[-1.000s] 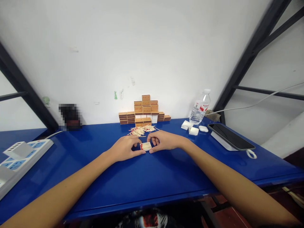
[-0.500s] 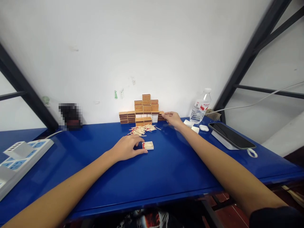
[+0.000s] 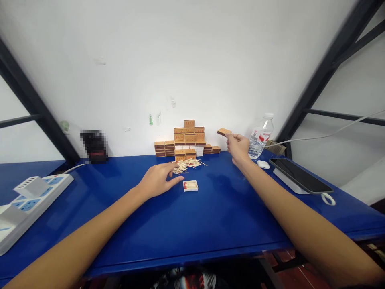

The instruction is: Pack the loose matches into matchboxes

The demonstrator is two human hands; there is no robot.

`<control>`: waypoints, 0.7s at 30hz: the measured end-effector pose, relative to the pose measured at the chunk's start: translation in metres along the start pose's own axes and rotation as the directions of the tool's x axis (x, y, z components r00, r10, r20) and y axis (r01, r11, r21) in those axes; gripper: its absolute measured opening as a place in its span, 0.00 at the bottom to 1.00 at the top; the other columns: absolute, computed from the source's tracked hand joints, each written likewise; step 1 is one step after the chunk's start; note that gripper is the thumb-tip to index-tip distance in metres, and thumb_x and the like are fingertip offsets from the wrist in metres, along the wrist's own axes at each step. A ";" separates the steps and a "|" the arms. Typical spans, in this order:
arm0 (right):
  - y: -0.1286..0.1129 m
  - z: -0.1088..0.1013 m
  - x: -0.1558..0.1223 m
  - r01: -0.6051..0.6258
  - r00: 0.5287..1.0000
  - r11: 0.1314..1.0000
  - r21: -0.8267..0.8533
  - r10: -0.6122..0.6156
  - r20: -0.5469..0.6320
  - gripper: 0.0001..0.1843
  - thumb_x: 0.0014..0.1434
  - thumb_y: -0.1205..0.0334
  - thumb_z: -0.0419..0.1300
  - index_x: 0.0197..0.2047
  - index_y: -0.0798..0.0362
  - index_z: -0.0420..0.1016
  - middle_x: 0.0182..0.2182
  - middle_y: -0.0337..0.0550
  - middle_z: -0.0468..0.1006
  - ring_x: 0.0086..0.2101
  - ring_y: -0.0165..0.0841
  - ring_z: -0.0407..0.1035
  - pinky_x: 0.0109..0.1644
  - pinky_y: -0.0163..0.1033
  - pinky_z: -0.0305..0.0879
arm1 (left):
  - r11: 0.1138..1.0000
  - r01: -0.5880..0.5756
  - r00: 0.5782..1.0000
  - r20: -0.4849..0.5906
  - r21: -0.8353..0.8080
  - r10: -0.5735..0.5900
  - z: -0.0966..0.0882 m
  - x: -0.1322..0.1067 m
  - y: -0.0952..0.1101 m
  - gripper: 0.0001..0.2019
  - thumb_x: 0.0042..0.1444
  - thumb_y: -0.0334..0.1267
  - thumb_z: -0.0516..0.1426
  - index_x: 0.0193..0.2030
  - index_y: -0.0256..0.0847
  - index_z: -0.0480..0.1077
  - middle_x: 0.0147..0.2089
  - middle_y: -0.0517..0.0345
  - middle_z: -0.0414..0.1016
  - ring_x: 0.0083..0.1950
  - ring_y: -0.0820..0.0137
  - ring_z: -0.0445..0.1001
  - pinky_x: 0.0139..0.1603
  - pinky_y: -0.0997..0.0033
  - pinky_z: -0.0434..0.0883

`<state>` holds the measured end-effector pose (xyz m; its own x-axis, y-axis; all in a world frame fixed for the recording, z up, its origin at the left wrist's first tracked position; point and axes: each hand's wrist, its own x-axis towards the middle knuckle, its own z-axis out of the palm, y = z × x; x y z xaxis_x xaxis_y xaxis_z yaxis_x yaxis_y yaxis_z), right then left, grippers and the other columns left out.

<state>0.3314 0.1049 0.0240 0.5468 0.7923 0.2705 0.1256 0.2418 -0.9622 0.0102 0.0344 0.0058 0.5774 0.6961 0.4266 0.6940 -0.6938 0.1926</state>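
Observation:
Pinched in my right hand point(image 3: 238, 147) is a matchbox point(image 3: 224, 131), raised above the table to the right of the stack. My left hand point(image 3: 158, 180) has its fingers apart and holds nothing, close to the loose matches. A white matchbox tray point(image 3: 190, 186) filled with matches lies just right of the left thumb, not touched. Behind it spreads a heap of loose matches point(image 3: 188, 164). Against the wall stands a stepped stack of matchboxes point(image 3: 189, 137), with lower piles on its left and right.
At the right stand a water bottle point(image 3: 261, 136), a small white case point(image 3: 263, 164) and a phone point(image 3: 300, 175) lying on a white block. A power strip point(image 3: 45, 200) with plugs runs along the left of the blue table point(image 3: 210, 224). A white cable point(image 3: 325, 130) crosses at right.
My right hand has lifted a matchbox off the right-hand pile and moved it up and right. My left hand has drawn away from the tray, toward the loose matches.

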 end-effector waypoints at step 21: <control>-0.017 0.001 -0.076 0.508 0.299 0.835 -0.213 0.061 0.952 0.33 0.48 0.42 0.75 0.50 0.53 0.75 0.41 0.44 0.75 0.35 0.32 0.66 0.39 0.38 0.65 | 0.933 0.122 0.988 -0.046 -0.340 -0.146 -0.015 0.007 -0.016 0.18 0.56 0.51 0.66 0.46 0.39 0.79 0.37 0.56 0.80 0.31 0.72 0.73 0.33 0.71 0.72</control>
<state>0.2866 0.0414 0.0195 -0.6168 0.7853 0.0536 0.5591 0.4850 -0.6725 -0.0033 0.0480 0.0193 0.4497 0.7804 0.4344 0.5711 -0.6252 0.5320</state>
